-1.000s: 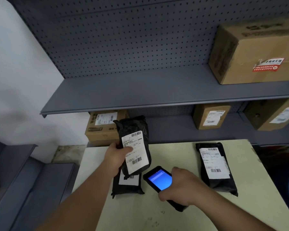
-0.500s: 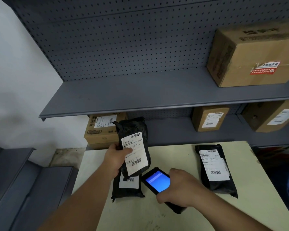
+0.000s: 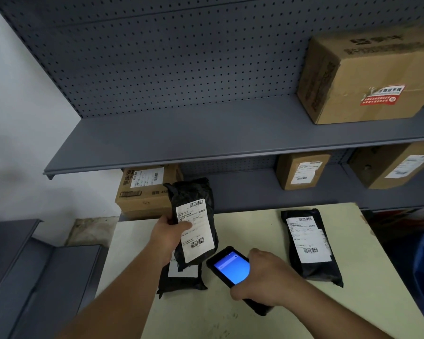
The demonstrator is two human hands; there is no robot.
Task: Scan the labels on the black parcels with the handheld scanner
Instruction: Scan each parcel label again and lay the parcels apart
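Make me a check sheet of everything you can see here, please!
Surface: pale cream table, mostly bare.
Job's things: black plastic parcel with white label held up, label facing camera; second black parcel flat beneath it; third black parcel flat at right; black handheld scanner with blue screen.
Clutter: nothing seen.
Grips: left hand shut on the raised parcel; right hand shut on the scanner.
Cables: nothing seen.
Surroundings: grey metal pegboard shelves holding brown cardboard boxes.
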